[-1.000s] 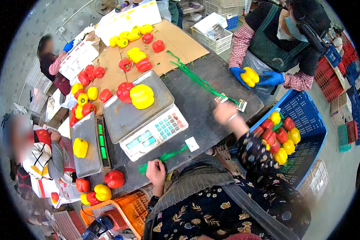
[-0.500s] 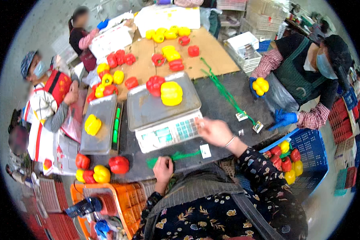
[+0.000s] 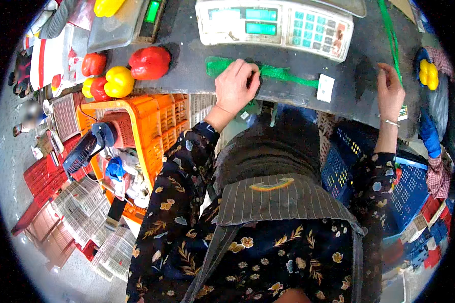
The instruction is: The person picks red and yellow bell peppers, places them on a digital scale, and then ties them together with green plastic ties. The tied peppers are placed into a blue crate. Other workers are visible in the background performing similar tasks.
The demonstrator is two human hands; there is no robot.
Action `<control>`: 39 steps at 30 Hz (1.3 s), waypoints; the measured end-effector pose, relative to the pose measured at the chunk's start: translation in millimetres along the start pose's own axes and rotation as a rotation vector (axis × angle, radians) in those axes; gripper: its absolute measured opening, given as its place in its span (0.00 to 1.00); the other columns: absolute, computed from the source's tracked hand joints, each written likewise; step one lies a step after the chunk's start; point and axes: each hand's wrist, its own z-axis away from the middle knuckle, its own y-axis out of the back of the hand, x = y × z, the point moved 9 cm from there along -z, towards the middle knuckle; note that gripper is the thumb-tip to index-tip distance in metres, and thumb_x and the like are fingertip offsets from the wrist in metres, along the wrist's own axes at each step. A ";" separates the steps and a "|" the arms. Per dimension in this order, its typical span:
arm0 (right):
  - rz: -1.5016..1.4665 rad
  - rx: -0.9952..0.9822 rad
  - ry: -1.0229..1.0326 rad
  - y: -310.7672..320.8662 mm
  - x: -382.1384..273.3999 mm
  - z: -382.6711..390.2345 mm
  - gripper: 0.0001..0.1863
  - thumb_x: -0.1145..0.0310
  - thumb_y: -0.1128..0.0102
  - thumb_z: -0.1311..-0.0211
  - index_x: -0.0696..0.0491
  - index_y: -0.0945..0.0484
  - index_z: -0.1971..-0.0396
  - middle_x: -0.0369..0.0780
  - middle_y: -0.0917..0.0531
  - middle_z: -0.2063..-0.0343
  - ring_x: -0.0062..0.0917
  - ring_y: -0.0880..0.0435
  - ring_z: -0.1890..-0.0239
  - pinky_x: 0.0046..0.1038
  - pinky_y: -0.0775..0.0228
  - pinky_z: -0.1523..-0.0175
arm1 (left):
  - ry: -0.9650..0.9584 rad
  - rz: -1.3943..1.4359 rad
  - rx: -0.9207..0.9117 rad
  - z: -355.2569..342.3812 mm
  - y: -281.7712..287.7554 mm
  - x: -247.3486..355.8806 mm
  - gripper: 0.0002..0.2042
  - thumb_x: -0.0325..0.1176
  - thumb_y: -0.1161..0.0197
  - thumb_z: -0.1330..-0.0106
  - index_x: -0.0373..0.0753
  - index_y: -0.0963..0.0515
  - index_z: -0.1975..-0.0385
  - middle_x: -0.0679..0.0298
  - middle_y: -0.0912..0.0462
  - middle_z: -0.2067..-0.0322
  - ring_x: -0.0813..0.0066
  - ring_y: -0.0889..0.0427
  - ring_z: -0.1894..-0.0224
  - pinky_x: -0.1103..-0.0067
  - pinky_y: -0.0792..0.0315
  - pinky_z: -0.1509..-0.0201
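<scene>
My left hand (image 3: 235,88) has its fingers curled over a green mesh bag (image 3: 283,74) lying along the table's front edge. A white tag (image 3: 325,88) sits at the bag's right end. My right hand (image 3: 391,96) is above the table's right side, beside long green mesh strips (image 3: 387,22). Its fingers are loosely bent, with nothing visible between them. Beyond both hands stands a white weighing scale (image 3: 273,26) with green displays and a keypad. Left of my left hand lie a red bell pepper (image 3: 150,63) and a yellow bell pepper (image 3: 119,82).
An orange crate (image 3: 159,121) stands below the table's left edge, with a dark fan-like device (image 3: 83,154) at its side. A blue crate (image 3: 407,194) is at lower right. At far right a co-worker's blue-gloved hand (image 3: 429,136) hangs near another yellow bell pepper (image 3: 428,74).
The view has tilted down toward my body. My right hand has left the scale's keypad and moved right to the green mesh strips. My left hand stays at the mesh bag.
</scene>
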 end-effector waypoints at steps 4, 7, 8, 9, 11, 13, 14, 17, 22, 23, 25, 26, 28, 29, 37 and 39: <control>0.009 -0.020 0.102 -10.9 -2.1 0.9 0.09 0.65 0.44 0.38 0.50 0.20 0.61 0.38 0.21 0.79 0.21 0.24 0.79 0.24 0.32 0.71 | 0.009 -0.022 0.033 3.8 -2.6 -3.0 0.05 0.29 0.37 0.49 0.45 0.27 0.76 0.65 0.29 0.77 0.65 0.24 0.73 0.72 0.29 0.72; 0.013 -0.072 0.075 -13.8 -7.4 -3.0 0.09 0.64 0.44 0.38 0.49 0.20 0.60 0.38 0.20 0.78 0.19 0.23 0.77 0.23 0.31 0.70 | -0.011 -0.049 0.050 2.9 -2.3 -1.8 0.05 0.30 0.37 0.49 0.45 0.27 0.76 0.65 0.28 0.76 0.65 0.24 0.72 0.73 0.29 0.71; 0.005 -0.075 0.103 -15.1 -8.2 -3.5 0.09 0.64 0.44 0.37 0.49 0.21 0.60 0.38 0.20 0.78 0.19 0.22 0.77 0.23 0.31 0.69 | -0.052 -0.047 0.082 2.7 -1.0 -0.4 0.04 0.29 0.37 0.48 0.44 0.26 0.75 0.65 0.31 0.79 0.68 0.27 0.77 0.75 0.31 0.74; -0.003 -0.078 0.130 -16.4 -9.2 -4.4 0.09 0.63 0.44 0.37 0.48 0.21 0.60 0.38 0.19 0.78 0.19 0.22 0.76 0.23 0.31 0.69 | -0.067 -0.058 0.101 3.1 -0.2 -1.4 0.04 0.29 0.37 0.48 0.44 0.26 0.74 0.65 0.30 0.79 0.67 0.26 0.77 0.75 0.30 0.74; 0.086 -0.066 0.122 -10.6 -5.4 -10.0 0.10 0.62 0.45 0.37 0.44 0.21 0.58 0.39 0.18 0.74 0.20 0.20 0.72 0.24 0.29 0.65 | -0.104 -0.060 0.119 3.5 -0.5 -2.3 0.04 0.29 0.38 0.47 0.44 0.26 0.74 0.65 0.29 0.78 0.66 0.25 0.76 0.74 0.30 0.73; -0.001 0.010 0.273 -6.3 -12.0 -8.5 0.12 0.60 0.46 0.37 0.43 0.21 0.56 0.39 0.18 0.72 0.21 0.19 0.70 0.24 0.28 0.62 | -0.139 -0.071 0.147 7.8 0.7 -2.6 0.05 0.29 0.38 0.46 0.43 0.26 0.71 0.63 0.27 0.74 0.63 0.25 0.75 0.73 0.29 0.72; 0.013 0.030 0.256 -4.9 -8.7 -9.6 0.12 0.59 0.46 0.36 0.43 0.21 0.55 0.39 0.18 0.71 0.21 0.19 0.70 0.24 0.28 0.62 | -0.148 -0.091 0.168 10.2 2.7 0.1 0.05 0.29 0.39 0.46 0.42 0.27 0.71 0.62 0.27 0.73 0.62 0.25 0.73 0.73 0.29 0.70; 0.059 0.077 0.256 -2.0 -16.5 -11.8 0.14 0.58 0.47 0.36 0.43 0.22 0.54 0.37 0.18 0.72 0.19 0.20 0.70 0.23 0.29 0.62 | -0.146 -0.166 0.218 7.1 20.5 12.0 0.03 0.27 0.44 0.38 0.38 0.30 0.67 0.58 0.30 0.72 0.60 0.27 0.69 0.71 0.30 0.67; -0.223 0.088 0.558 -0.6 -106.7 49.9 0.11 0.67 0.44 0.38 0.46 0.20 0.56 0.36 0.21 0.77 0.15 0.28 0.78 0.18 0.32 0.69 | 0.003 -0.092 0.839 82.1 70.5 0.6 0.05 0.29 0.41 0.40 0.36 0.29 0.67 0.58 0.27 0.70 0.64 0.27 0.66 0.75 0.32 0.60; -0.176 0.036 0.895 -20.4 -140.4 88.0 0.12 0.71 0.45 0.44 0.46 0.19 0.61 0.37 0.21 0.79 0.23 0.24 0.78 0.24 0.29 0.69 | 0.391 0.163 0.654 126.4 59.0 -24.6 0.05 0.29 0.44 0.36 0.35 0.30 0.66 0.58 0.26 0.70 0.66 0.27 0.66 0.77 0.32 0.60; 0.155 -0.792 1.178 -99.2 -208.7 210.6 0.07 0.69 0.48 0.56 0.47 0.20 0.78 0.37 0.19 0.75 0.32 0.20 0.70 0.34 0.26 0.64 | 0.550 0.153 0.428 249.1 34.1 -20.5 0.06 0.29 0.47 0.36 0.33 0.30 0.65 0.54 0.26 0.69 0.57 0.29 0.66 0.67 0.35 0.60; -0.107 -0.860 1.369 -117.4 -212.7 270.8 0.04 0.67 0.46 0.56 0.48 0.23 0.82 0.37 0.20 0.76 0.32 0.19 0.71 0.33 0.26 0.65 | 0.535 0.094 0.227 305.3 8.7 -23.4 0.06 0.29 0.47 0.36 0.34 0.29 0.64 0.51 0.26 0.69 0.53 0.29 0.66 0.65 0.34 0.59; -0.168 -1.106 1.377 -188.8 -177.6 347.4 0.06 0.66 0.47 0.53 0.49 0.21 0.79 0.40 0.20 0.77 0.35 0.18 0.70 0.34 0.25 0.63 | 0.667 -0.014 -0.378 432.2 -39.1 -18.4 0.08 0.32 0.46 0.38 0.35 0.29 0.64 0.48 0.24 0.72 0.48 0.25 0.69 0.59 0.32 0.65; 0.019 -1.247 1.325 -237.4 -149.1 369.3 0.07 0.67 0.47 0.52 0.49 0.20 0.76 0.41 0.19 0.76 0.35 0.18 0.69 0.35 0.25 0.63 | 0.513 -0.051 -0.579 486.5 -50.0 -4.8 0.09 0.34 0.47 0.38 0.36 0.30 0.64 0.50 0.23 0.76 0.46 0.23 0.73 0.57 0.31 0.70; 0.562 -1.131 0.497 -612.9 72.3 430.8 0.16 0.70 0.48 0.45 0.38 0.18 0.58 0.36 0.27 0.46 0.33 0.31 0.42 0.37 0.35 0.43 | 1.145 -0.081 -0.768 722.9 -114.1 -59.4 0.08 0.37 0.48 0.38 0.42 0.29 0.64 0.52 0.24 0.80 0.47 0.23 0.75 0.58 0.30 0.74; 0.542 -1.131 0.478 -661.5 85.1 460.8 0.18 0.72 0.47 0.45 0.36 0.18 0.57 0.34 0.33 0.40 0.31 0.40 0.37 0.37 0.43 0.37 | 1.096 -0.131 -0.795 728.5 -116.5 -68.9 0.07 0.38 0.46 0.39 0.43 0.28 0.67 0.54 0.25 0.80 0.50 0.23 0.75 0.60 0.30 0.73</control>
